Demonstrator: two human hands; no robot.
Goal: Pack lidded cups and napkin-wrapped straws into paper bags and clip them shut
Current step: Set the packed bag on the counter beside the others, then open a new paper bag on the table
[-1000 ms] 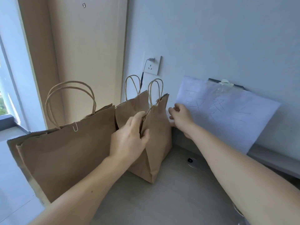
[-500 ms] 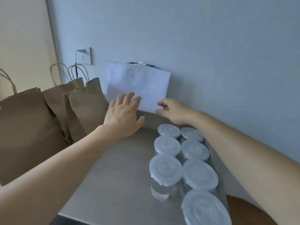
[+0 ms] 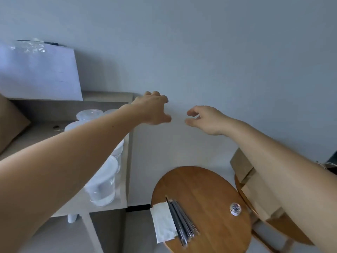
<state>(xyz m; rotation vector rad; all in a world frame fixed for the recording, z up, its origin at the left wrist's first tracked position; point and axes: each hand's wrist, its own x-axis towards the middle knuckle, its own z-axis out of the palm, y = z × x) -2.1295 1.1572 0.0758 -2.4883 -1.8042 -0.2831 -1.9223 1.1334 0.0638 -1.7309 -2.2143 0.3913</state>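
Round table (image 3: 209,187): straws (image 3: 182,221) well below left hand (image 3: 153,109), right hand (image 3: 207,119), seemingly empty.

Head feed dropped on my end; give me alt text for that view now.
The left hand and right hand reach out empty toward the wall. Below them a round table holds napkins, dark straws and a small round tub; lidded cups stand on the desk at left, and flat paper bags lie at right.
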